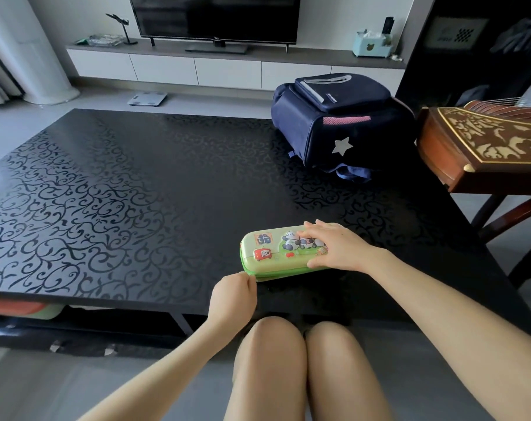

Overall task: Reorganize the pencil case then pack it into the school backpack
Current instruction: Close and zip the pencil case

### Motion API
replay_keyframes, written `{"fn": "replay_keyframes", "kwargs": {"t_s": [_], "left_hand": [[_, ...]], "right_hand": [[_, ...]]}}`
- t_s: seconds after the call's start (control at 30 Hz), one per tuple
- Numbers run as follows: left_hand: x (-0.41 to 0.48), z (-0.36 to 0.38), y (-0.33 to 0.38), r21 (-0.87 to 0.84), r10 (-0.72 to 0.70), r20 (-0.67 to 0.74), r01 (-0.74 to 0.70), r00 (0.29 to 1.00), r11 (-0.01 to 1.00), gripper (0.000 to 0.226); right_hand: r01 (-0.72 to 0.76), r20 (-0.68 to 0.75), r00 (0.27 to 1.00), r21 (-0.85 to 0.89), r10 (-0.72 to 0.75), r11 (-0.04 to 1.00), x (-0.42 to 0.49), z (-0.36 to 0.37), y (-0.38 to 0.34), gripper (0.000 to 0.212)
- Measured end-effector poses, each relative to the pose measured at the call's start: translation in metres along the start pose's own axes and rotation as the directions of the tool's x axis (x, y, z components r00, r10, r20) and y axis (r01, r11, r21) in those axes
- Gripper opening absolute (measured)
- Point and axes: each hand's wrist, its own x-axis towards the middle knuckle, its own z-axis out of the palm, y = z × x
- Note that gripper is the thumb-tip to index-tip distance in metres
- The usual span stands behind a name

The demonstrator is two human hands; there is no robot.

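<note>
A green pencil case [268, 250] with panda pictures on its lid lies closed near the front edge of the black patterned table [121, 192]. My right hand [334, 246] lies flat on the right half of its lid, fingers spread. At the case's front left corner, my left hand [232, 296] is pinched on the zipper pull; the pull itself is too small to make out. A navy school backpack [337, 123] with a silver star stands at the table's far right, its top flap shut.
A carved brown wooden zither [483, 147] on a stand juts in at the right, next to the backpack. Beyond the table are a TV [215, 16] on a low white cabinet [197, 65] and a scale on the floor. My knees are under the front edge.
</note>
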Motion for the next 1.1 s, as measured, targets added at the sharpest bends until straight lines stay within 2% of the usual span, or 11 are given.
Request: {"fn": "replay_keyframes", "kwargs": {"t_s": [0.13, 0.33, 0.47, 0.53, 0.6, 0.67, 0.7, 0.8, 0.9, 0.97, 1.1], "left_hand": [[0.002, -0.002, 0.012, 0.011, -0.036, 0.060, 0.035, 0.998, 0.999, 0.035], [0.006, 0.005, 0.051, -0.242, -0.169, 0.231, 0.225, 0.958, 0.944, 0.032], [0.008, 0.001, 0.069, -0.335, -0.127, 0.453, 0.301, 0.882, 0.893, 0.026], [0.012, -0.014, 0.065, -0.299, -0.068, 0.438, 0.217, 0.896, 0.929, 0.028], [0.022, -0.032, 0.054, -0.083, 0.031, 0.148, -0.019, 0.989, 0.996, 0.024], [0.029, -0.047, 0.042, 0.092, 0.199, -0.073, -0.192, 0.977, 0.977, 0.016], [0.035, -0.052, 0.038, 0.153, 0.273, -0.077, -0.259, 0.959, 0.954, 0.030], [0.055, -0.051, 0.031, 0.373, 0.380, 0.185, -0.423, 0.906, 0.826, 0.083], [0.073, -0.041, 0.036, 0.519, 0.293, 0.447, -0.512, 0.845, 0.684, 0.117], [0.080, -0.034, 0.040, 0.509, 0.278, 0.507, -0.544, 0.816, 0.668, 0.122], [0.085, -0.034, 0.044, 0.439, 0.312, 0.432, -0.499, 0.846, 0.747, 0.114]], "right_hand": [[-0.014, 0.013, 1.000, -0.011, 0.014, 1.000, 0.001, 0.000, -0.002, 0.071], [-0.048, -0.010, 0.999, 0.027, 0.048, 0.998, -0.002, 0.006, -0.005, 0.071], [-0.046, -0.021, 0.999, 0.045, 0.047, 0.998, -0.007, 0.009, -0.006, 0.070], [-0.051, -0.033, 0.998, 0.019, 0.052, 0.999, -0.013, 0.010, -0.008, 0.068], [-0.039, -0.268, 0.963, -0.003, 0.037, 0.999, -0.021, 0.021, -0.015, 0.055], [-0.062, -0.585, 0.808, 0.017, 0.060, 0.998, -0.031, 0.036, -0.030, 0.019], [-0.109, -0.633, 0.767, 0.032, 0.105, 0.993, -0.035, 0.042, -0.040, 0.021], [-0.279, -0.429, 0.859, 0.067, 0.280, 0.958, -0.034, 0.065, -0.064, 0.039], [-0.375, -0.382, 0.826, 0.179, 0.416, 0.910, -0.019, 0.080, -0.078, 0.042], [-0.443, -0.370, 0.776, 0.256, 0.511, 0.859, -0.009, 0.087, -0.085, 0.046], [-0.504, -0.369, 0.703, 0.343, 0.608, 0.792, -0.001, 0.092, -0.091, 0.041]]}}
